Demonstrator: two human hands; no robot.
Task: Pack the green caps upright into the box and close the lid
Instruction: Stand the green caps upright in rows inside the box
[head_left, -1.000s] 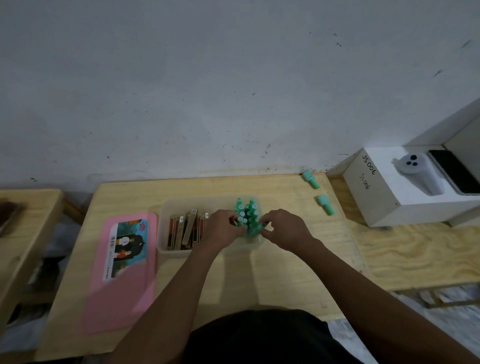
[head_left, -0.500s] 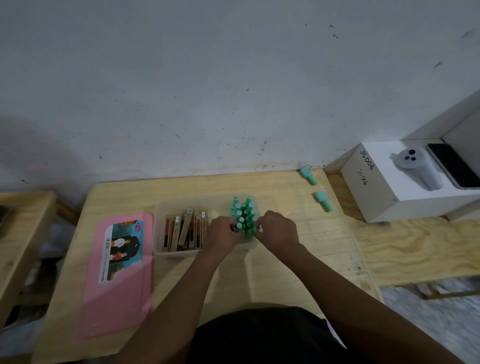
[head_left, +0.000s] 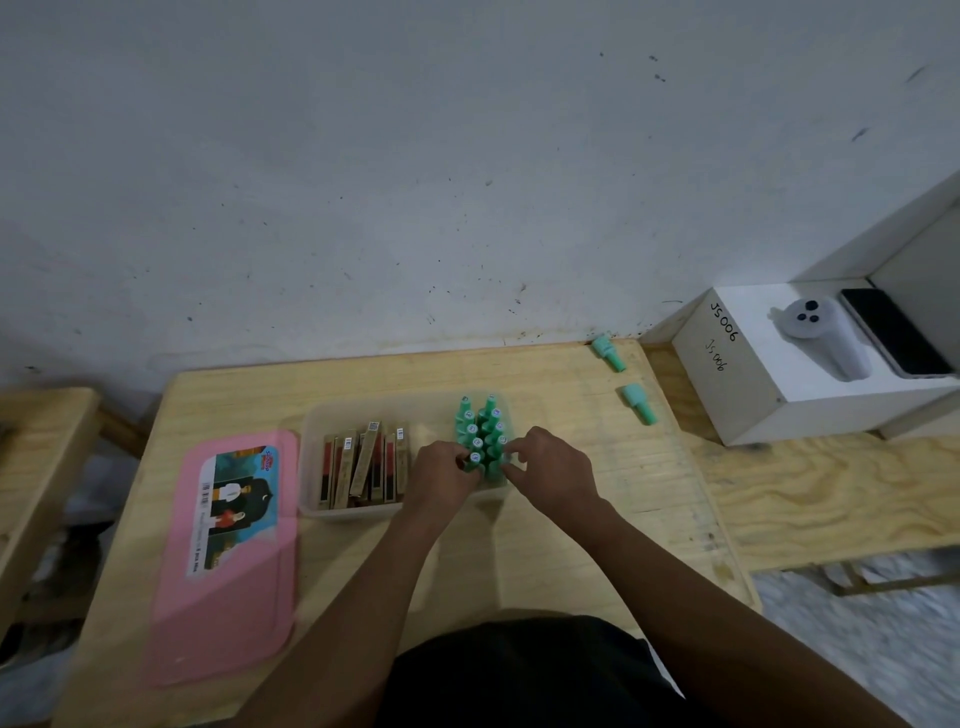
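A clear plastic box (head_left: 311, 467) sits mid-table. Several green caps (head_left: 480, 423) stand upright, packed together in its right end. My left hand (head_left: 441, 480) pinches the nearest caps from the left, and my right hand (head_left: 550, 473) pinches them from the right. Two more green caps lie on their sides on the table's far right: one (head_left: 609, 353) by the wall, one (head_left: 640, 404) nearer me. The box's pink lid (head_left: 228, 561) lies flat on the table to the left.
Several brown and red flat packets (head_left: 363, 465) stand in the box's left part. A white box (head_left: 789, 395) at the right carries a white controller (head_left: 821, 332) and a black phone (head_left: 893, 332). A second wooden table (head_left: 36, 467) stands at the left.
Both hands stay at the cluster of caps, with the fingers shifting slightly. The view has drifted a little; the lid and loose caps have not moved.
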